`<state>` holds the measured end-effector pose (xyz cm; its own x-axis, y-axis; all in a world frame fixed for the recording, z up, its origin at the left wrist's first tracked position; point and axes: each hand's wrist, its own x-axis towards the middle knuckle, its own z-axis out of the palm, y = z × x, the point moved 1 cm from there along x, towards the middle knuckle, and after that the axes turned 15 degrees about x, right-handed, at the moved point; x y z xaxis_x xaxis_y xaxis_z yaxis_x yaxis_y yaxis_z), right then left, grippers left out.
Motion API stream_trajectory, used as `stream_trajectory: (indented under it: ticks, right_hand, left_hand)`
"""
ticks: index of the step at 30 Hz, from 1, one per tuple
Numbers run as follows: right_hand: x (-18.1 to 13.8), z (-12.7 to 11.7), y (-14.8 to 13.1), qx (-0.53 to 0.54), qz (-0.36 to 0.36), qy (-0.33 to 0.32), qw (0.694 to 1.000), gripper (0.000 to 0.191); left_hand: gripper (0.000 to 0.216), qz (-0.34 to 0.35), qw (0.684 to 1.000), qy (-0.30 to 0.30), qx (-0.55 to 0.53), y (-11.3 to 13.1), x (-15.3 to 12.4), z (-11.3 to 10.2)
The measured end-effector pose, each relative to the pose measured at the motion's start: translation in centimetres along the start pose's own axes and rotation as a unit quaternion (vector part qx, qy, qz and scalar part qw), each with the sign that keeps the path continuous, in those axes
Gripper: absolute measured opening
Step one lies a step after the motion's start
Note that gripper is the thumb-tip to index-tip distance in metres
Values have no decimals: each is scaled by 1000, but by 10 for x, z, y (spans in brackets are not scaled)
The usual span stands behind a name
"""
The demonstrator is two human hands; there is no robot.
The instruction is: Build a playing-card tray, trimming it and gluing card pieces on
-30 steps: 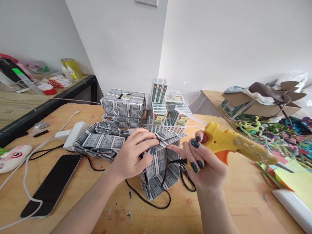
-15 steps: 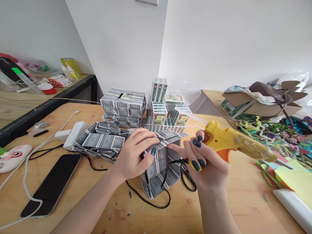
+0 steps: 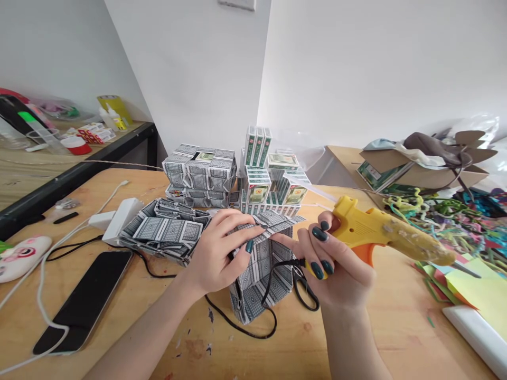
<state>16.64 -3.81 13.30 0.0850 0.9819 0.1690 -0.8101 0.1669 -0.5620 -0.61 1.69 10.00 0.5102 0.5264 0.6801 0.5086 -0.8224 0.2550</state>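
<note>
My left hand (image 3: 219, 253) is closed over the top edge of an open box made of grey patterned matchboxes (image 3: 261, 274), thumb against its inner wall. My right hand (image 3: 336, 264) grips a yellow and orange hot glue gun (image 3: 380, 235), nozzle pointing right, away from the box. Its index finger rests on the box's rim. The gun's black cord (image 3: 253, 324) loops down in front of the box.
Stacks of grey and green matchboxes (image 3: 237, 174) stand behind the box, with flat glued panels (image 3: 166, 229) to its left. A black phone (image 3: 87, 298), white charger (image 3: 119, 216) and cables lie at left. Coloured paper strips (image 3: 447, 221), yellow sheets and a cardboard box (image 3: 423, 169) fill the right.
Almost nothing moved. The glue gun's nozzle dipped slightly lower and my left fingers slid a little further along the box's top edge.
</note>
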Motion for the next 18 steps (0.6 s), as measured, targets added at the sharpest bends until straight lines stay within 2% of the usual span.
stream_trajectory:
  ticks: [8, 18]
  right_hand:
    - [0, -1, 0, 3, -13, -14, 1000, 11]
    - [-1, -1, -1, -29, -20, 2, 999, 9]
  left_hand:
    - [32, 0, 1000, 0, 3, 1, 0, -2]
    - [33, -2, 1000, 3, 12, 1, 0, -1]
